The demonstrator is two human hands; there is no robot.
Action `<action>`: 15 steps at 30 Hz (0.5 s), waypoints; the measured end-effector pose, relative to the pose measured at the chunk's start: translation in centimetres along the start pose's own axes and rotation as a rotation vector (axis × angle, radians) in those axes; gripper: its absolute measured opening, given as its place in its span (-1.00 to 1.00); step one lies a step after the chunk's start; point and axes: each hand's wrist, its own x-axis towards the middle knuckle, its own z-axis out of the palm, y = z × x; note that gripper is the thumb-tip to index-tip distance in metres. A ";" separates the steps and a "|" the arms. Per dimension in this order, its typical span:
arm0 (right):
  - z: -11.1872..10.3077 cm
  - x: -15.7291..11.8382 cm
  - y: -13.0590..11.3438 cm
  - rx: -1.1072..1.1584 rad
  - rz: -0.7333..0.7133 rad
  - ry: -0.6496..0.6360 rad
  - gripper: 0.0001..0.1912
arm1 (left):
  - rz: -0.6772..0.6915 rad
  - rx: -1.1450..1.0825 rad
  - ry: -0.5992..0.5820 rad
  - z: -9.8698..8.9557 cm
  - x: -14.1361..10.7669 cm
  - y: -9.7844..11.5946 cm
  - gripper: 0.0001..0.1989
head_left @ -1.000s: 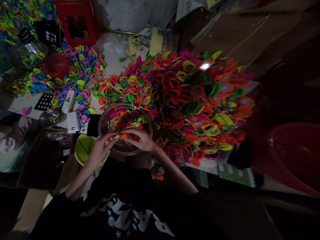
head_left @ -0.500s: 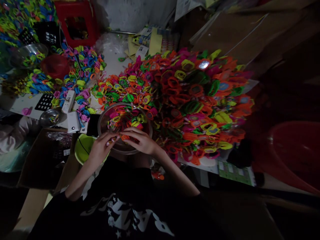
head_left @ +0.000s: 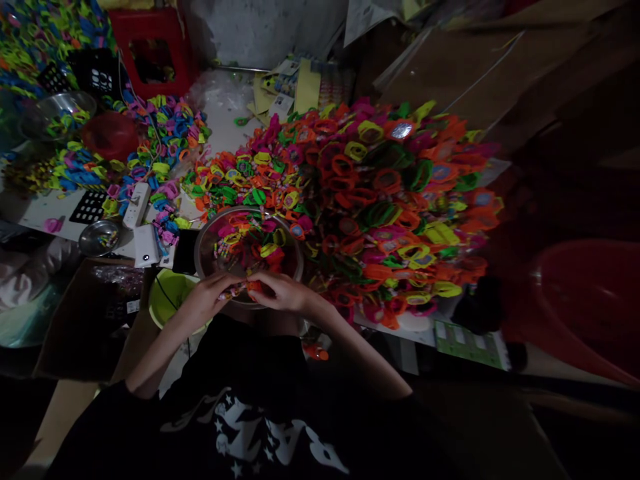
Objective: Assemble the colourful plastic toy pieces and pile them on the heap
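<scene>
Over the near rim of a metal bowl (head_left: 201,257), my two hands meet at a small piece. My left hand (head_left: 207,299) is closed on a tube of small multicoloured candies (head_left: 233,292). Pinched in my right hand (head_left: 277,291) is an orange plastic piece (head_left: 254,287), which touches or nearly touches the tube's end. Inside the bowl lie pink, yellow, green and orange pieces (head_left: 270,249). A large heap of bright watch-shaped toys (head_left: 390,213) rises just right of the bowl.
A lime-green bowl (head_left: 166,297) sits left below my left hand. Further left are a cardboard box (head_left: 75,327), a white power strip (head_left: 137,205) and a small metal dish (head_left: 99,237). A red stool (head_left: 155,50) stands behind; a red basin (head_left: 590,300) is at right.
Both hands have moved slightly down toward the bowl's near rim, still holding the tube and the orange piece. The view has shifted a little.
</scene>
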 end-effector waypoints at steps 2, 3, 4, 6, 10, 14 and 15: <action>0.0 -0.2 -0.2 -0.002 0.016 -0.014 -0.80 | -0.002 -0.026 -0.006 0.2 -0.1 -0.2 -0.63; 0.0 -0.3 -0.3 -0.004 0.020 -0.015 -0.81 | -0.005 -0.043 -0.007 0.4 -0.1 -0.2 -0.66; -0.1 -0.4 -0.4 -0.007 0.021 -0.013 -0.81 | -0.007 -0.060 -0.005 0.5 -0.1 -0.3 -0.68; -0.1 -0.5 -0.4 -0.017 0.014 -0.002 -0.82 | -0.006 -0.093 0.001 0.9 -0.2 -0.4 -0.74; -0.1 -0.6 -0.2 0.008 -0.013 0.028 -0.87 | 0.006 -0.157 0.056 1.6 -0.3 -0.6 -0.81; -0.2 -0.4 0.0 0.109 0.024 0.022 -0.84 | -0.025 -0.148 0.039 1.8 -0.1 -1.0 -0.79; -0.2 -0.3 0.0 0.140 0.039 0.012 -0.81 | -0.036 -0.141 0.032 1.9 -0.1 -1.1 -0.78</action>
